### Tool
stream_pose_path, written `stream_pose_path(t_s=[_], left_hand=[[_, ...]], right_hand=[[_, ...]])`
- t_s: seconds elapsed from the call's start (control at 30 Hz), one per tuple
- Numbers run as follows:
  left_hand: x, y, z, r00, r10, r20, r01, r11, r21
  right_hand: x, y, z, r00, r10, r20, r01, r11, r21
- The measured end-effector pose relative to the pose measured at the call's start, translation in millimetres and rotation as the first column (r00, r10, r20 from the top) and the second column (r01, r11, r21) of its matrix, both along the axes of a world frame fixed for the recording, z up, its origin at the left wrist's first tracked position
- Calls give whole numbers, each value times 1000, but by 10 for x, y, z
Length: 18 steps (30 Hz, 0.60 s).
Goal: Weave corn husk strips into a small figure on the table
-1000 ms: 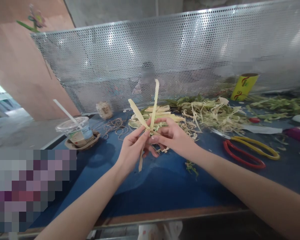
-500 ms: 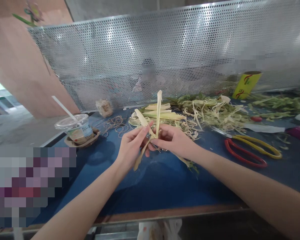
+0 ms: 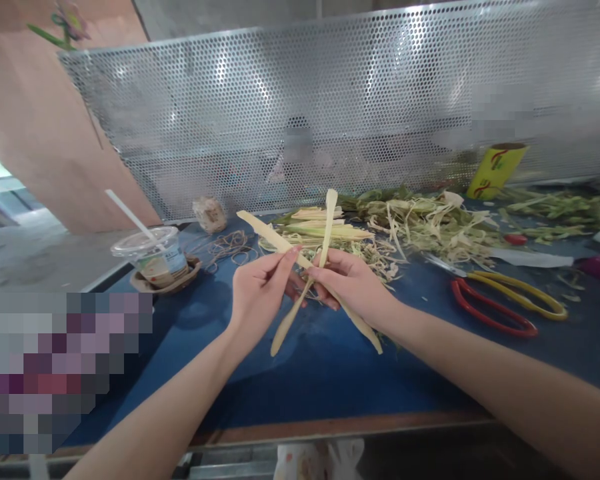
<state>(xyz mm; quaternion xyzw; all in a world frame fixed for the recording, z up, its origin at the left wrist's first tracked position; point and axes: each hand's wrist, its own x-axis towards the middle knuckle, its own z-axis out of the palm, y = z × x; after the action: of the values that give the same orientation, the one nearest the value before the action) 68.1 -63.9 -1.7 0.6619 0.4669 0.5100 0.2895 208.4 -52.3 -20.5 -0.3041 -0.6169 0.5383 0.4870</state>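
Observation:
Two pale yellow leaf strips (image 3: 325, 223) cross each other in an X above the blue table (image 3: 305, 373). My left hand (image 3: 260, 293) pinches them at the crossing with thumb and fingers pressed together. My right hand (image 3: 353, 283) grips the same crossing from the right, fingers curled. One strip runs from upper left down to lower right under my right wrist; the other stands nearly upright and hangs below my left hand.
A plastic cup with a straw (image 3: 155, 257) sits on a saucer at the left. Rubber bands (image 3: 227, 247) lie behind my hands. A heap of cut leaves and shavings (image 3: 420, 223) spreads at the back right, beside red-and-yellow scissors (image 3: 500, 307) and a yellow roll (image 3: 495, 170). A perforated metal screen (image 3: 330, 107) closes the back.
The strips have slid through my fingers: the slanted one now reaches farther to the upper left and lower right, and the upright one hangs lower. Both hands stayed together.

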Motion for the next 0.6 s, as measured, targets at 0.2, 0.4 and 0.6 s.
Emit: stream_pose_path(t_s=[0.2,0.4,0.6], left_hand=[[-16,53,-18,993,-41,106,49,996,-71],[-65,81,-3,957,-206,203,247,947,-203],[-41,26,22,943,-271,193,313,919,-239]], right_hand=[[21,2,24,1000,8,-5,-8,1000,-19],[91,48,41,1000,12,10,-12,998,-66],[84,94,17,996,48,-75,-54,995,-87]])
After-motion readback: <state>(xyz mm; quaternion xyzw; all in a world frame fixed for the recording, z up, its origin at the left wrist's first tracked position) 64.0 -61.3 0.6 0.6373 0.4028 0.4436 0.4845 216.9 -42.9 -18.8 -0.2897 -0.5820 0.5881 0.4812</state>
